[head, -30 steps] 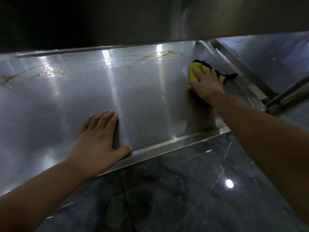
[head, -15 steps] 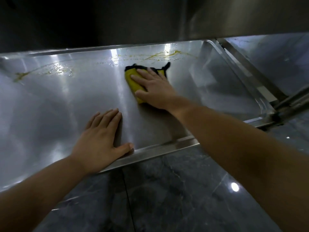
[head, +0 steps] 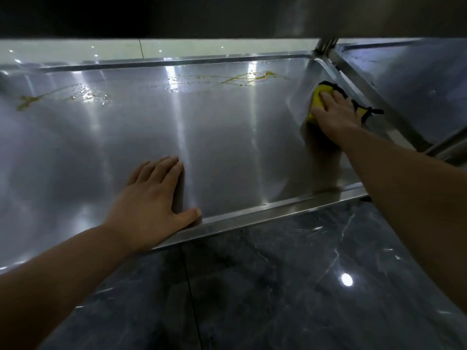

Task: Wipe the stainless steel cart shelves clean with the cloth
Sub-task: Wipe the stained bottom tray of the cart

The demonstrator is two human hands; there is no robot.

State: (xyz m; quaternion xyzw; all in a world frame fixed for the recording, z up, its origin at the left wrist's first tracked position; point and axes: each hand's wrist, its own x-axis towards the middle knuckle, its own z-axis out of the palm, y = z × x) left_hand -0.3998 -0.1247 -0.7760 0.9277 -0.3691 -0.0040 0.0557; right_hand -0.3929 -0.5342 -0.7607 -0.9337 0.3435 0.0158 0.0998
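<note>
Shelf: we look down at a stainless steel cart shelf [head: 227, 147], a shallow tray with a raised rim all round and bright streaks of light across it.
Cloth: we find the yellow cloth [head: 319, 96], edged in black, at the far right end of the shelf, just beside the right rim, with a black loop trailing off to the right.
Right hand: our right hand [head: 333, 114] lies on top of the cloth and presses it to the steel. Its fingers [head: 326, 97] are laid out fairly straight over the cloth, not clenched, and the thumb runs along the cloth's left edge.
Left hand: our left hand [head: 149, 205] rests palm down on the bare shelf near the front, well apart from the cloth. The fingers are straight and held together, grasping nothing, and the thumb is spread to the right against the front rim [head: 265, 213].
Soil: we see a yellowish streak [head: 240, 79] with small droplets [head: 174, 84] along the back of the shelf, left of the cloth, and a second yellowish smear [head: 27, 102] at the far left.
Surroundings: below the front rim lies a dark marbled floor [head: 278, 286]. To the right, past a steel post [head: 326, 45], is another steel surface [head: 417, 79].
</note>
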